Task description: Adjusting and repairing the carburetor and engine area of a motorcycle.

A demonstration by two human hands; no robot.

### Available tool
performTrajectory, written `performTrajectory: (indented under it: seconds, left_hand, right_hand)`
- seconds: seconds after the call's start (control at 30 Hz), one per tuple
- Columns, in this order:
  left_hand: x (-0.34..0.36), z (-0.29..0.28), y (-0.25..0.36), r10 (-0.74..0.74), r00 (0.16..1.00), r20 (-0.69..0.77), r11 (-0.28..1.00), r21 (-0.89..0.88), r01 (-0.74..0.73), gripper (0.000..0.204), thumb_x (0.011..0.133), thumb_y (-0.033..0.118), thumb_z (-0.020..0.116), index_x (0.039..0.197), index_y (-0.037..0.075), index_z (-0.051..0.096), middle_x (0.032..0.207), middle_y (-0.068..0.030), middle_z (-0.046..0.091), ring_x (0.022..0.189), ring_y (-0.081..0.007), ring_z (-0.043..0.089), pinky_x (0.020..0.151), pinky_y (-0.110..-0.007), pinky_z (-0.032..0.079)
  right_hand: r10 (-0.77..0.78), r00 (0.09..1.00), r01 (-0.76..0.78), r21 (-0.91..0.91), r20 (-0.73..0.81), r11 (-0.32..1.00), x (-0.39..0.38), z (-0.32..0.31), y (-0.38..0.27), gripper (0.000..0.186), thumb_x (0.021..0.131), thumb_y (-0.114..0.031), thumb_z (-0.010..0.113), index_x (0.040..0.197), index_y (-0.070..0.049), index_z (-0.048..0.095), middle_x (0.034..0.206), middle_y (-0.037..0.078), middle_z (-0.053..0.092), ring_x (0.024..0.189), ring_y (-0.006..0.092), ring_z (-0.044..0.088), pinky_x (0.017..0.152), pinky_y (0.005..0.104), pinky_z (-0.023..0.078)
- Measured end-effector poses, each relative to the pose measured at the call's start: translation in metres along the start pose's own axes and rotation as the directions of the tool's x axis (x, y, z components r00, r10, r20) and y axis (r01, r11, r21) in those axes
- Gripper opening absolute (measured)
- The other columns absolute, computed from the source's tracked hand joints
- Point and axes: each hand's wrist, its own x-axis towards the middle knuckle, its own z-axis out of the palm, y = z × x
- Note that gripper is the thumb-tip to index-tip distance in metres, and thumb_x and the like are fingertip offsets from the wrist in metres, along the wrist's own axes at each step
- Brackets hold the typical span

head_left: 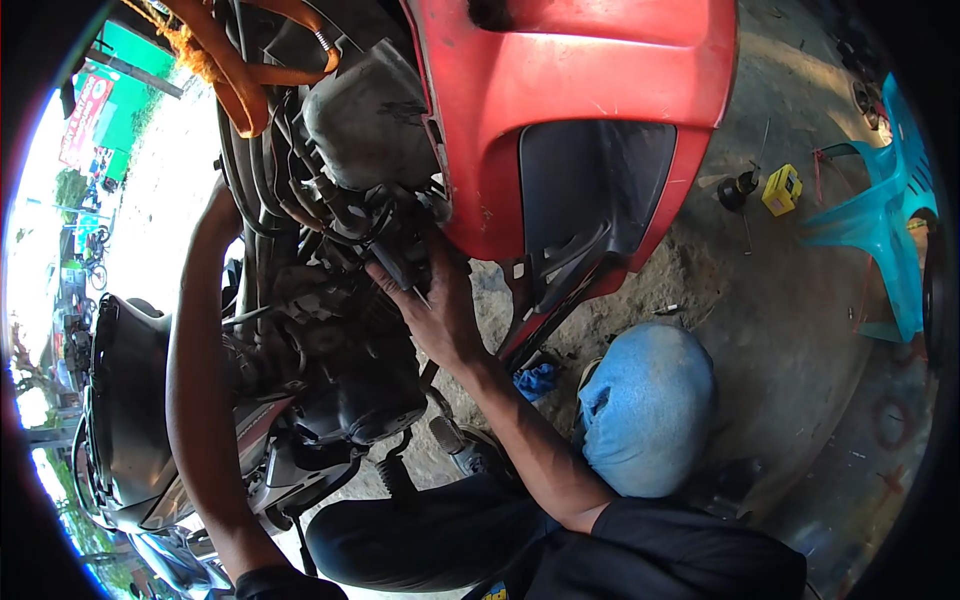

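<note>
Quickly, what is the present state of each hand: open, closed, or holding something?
Left hand: mostly hidden behind black cables; cannot be told.
Right hand: thumb beside a dark elongated piece, fingers mostly hidden; grip cannot be told.

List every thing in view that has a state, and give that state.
Right hand, thumb at a dark part, fingers largely hidden
Left hand, mostly hidden behind cables
Cables, exposed
Red panel, scuffed
Orange strap, bent
Blue cloth, crumpled on the ground
Teal chair, unoccupied
Yellow box, open or closed unclear
</note>
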Motion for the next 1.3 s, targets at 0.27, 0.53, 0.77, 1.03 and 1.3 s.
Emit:
performTrajectory:
  seconds: [0.27,0.53,0.77,1.03,1.3]
  left_hand:
    - [-0.023,-0.024,-0.012,-0.216,0.957,0.195,0.976,0.042,0.211,0.037,0.099,0.025,0.053,0.127,0.001,0.052,0.109,-0.0119,0.065,0.094,-0.0187,0.067,0.080,-0.035,0.059]
    - [-0.023,-0.037,-0.024,-0.179,0.972,0.152,0.984,0.023,0.177,0.034,0.099,0.024,0.052,0.126,0.003,0.053,0.109,-0.0111,0.065,0.094,-0.0194,0.067,0.080,-0.036,0.059]
    - [-0.036,-0.010,-0.005,-0.208,0.975,0.084,0.974,0.113,0.198,0.036,0.097,0.024,0.057,0.125,0.001,0.055,0.110,-0.0098,0.064,0.094,-0.0164,0.065,0.080,-0.032,0.056]
    - [-0.029,-0.025,-0.017,-0.158,0.969,0.189,0.987,0.000,0.161,0.035,0.094,0.020,0.060,0.123,0.001,0.055,0.106,-0.0099,0.066,0.089,-0.0178,0.067,0.077,-0.031,0.058]
    - [-0.025,-0.032,-0.022,-0.171,0.982,0.077,0.985,-0.013,0.173,0.030,0.096,0.020,0.054,0.118,0.000,0.057,0.102,-0.0133,0.067,0.085,-0.0208,0.069,0.072,-0.035,0.061]
  right_hand:
    - [0.037,0.999,-0.036,0.130,-0.011,0.991,0.002,0.001,-0.010,0.066,0.083,-0.016,0.076,0.140,-0.004,0.046,0.105,0.009,0.063,0.089,0.0158,0.060,0.079,0.0315,0.050]
    - [-0.011,1.000,0.013,0.101,-0.018,0.995,0.004,0.001,-0.005,0.067,0.083,-0.016,0.076,0.142,-0.005,0.044,0.099,0.008,0.064,0.083,0.0145,0.062,0.076,0.0303,0.050]
    - [0.029,1.000,-0.030,0.101,0.008,0.994,0.001,-0.002,-0.007,0.068,0.084,-0.015,0.075,0.143,-0.004,0.042,0.085,0.005,0.062,0.076,0.0133,0.059,0.071,0.0302,0.049]
    - [0.043,0.999,-0.045,0.113,0.020,0.993,0.001,-0.003,-0.008,0.069,0.084,-0.015,0.075,0.143,-0.003,0.042,0.085,0.005,0.062,0.075,0.0135,0.059,0.071,0.0294,0.049]
    - [0.092,0.993,-0.100,0.123,0.068,0.987,0.000,-0.004,0.002,0.068,0.083,-0.012,0.075,0.142,-0.007,0.044,0.099,0.007,0.066,0.083,0.0131,0.062,0.075,0.0298,0.051]
